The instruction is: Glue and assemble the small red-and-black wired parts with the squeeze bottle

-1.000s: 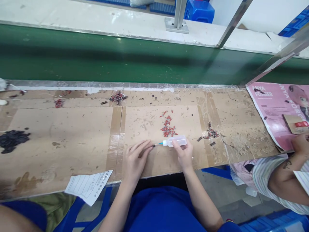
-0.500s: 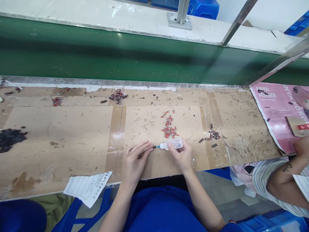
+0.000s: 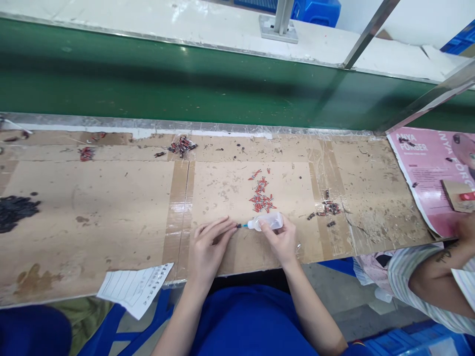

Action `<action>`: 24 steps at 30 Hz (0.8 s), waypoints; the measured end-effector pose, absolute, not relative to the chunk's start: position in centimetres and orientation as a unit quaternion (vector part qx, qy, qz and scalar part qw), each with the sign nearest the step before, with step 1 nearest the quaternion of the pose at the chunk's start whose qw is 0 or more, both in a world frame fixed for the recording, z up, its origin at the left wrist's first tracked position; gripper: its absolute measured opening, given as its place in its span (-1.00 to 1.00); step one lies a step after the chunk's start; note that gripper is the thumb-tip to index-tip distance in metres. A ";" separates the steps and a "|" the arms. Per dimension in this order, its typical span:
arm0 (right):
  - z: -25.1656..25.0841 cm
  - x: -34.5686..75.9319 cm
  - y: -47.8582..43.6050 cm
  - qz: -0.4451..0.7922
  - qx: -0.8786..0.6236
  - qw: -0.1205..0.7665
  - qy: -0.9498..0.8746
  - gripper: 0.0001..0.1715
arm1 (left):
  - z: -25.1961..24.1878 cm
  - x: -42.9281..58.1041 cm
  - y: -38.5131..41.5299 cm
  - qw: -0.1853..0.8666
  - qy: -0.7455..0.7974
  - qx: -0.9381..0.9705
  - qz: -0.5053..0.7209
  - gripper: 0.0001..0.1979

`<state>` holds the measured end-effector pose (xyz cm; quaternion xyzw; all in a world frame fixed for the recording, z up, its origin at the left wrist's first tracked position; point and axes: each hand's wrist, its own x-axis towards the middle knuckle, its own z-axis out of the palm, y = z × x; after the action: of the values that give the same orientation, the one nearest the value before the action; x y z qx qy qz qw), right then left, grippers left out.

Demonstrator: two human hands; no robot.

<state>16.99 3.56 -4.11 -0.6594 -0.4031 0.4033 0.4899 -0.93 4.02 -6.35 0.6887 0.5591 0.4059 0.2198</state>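
Gripping a bottle [image 3: 273, 221], the right hand [image 3: 284, 240] sits near the cardboard [image 3: 256, 257] edge.

Btl [image 3: 274, 221] R of part [image 3: 238, 226], loose pcs [image 3: 262, 203] just behind btl on cardbd [image 3: 115, 212], paper slip [image 3: 135, 289] front L.

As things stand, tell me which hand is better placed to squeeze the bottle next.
Probably the right hand: it already holds the translucent bottle, whose blue tip points at the small dark piece. The left hand pinches that piece, apart from the bottle.
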 end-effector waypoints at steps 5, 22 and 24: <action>-4.0 17.0 3.6 0.401 -0.662 0.506 -0.380 -0.70 | -6.3 -0.8 4.1 0.219 0.556 0.689 0.410 -0.87; -4.3 16.8 3.6 0.414 -0.650 0.505 -0.388 -0.71 | -6.4 -0.8 4.1 0.212 0.569 0.689 0.396 -0.83; -4.3 16.7 3.6 0.412 -0.652 0.509 -0.382 -0.71 | -6.4 -0.7 4.1 0.215 0.570 0.688 0.394 -0.84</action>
<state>16.70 3.56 -4.33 -0.6521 -0.3820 0.4124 0.5087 -0.74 4.08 -6.38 0.6881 0.5705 0.3935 0.2149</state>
